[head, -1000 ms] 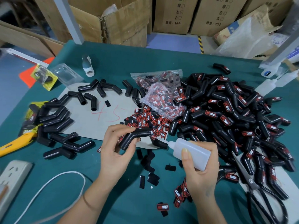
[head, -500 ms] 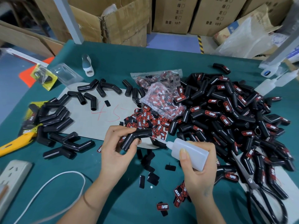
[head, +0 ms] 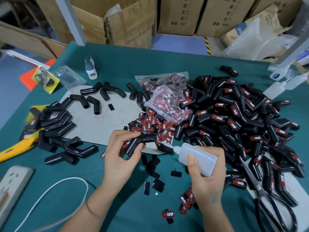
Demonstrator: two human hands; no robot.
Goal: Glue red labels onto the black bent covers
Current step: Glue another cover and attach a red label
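My left hand (head: 119,158) grips a black bent cover (head: 142,141) above the table's middle, one leg pointing right. In my right hand (head: 206,178) is a white glue bottle (head: 197,159), tilted so its thin nozzle touches the right end of that cover. Loose red labels (head: 150,124) lie in a heap just behind the cover. A big pile of labelled covers (head: 234,118) fills the right side. Unlabelled covers (head: 55,124) lie on the left, on and around a grey card (head: 93,124).
A clear bag of labels (head: 167,101) sits behind the loose heap. Black scissors (head: 267,198) lie at the right front. A yellow knife (head: 15,148), a power strip (head: 11,183) and a white cable (head: 50,195) are on the left. Cardboard boxes (head: 127,22) stand behind the table.
The glue bottle's nozzle has moved a little left and up to the cover's right end. My left hand has held the cover almost still.
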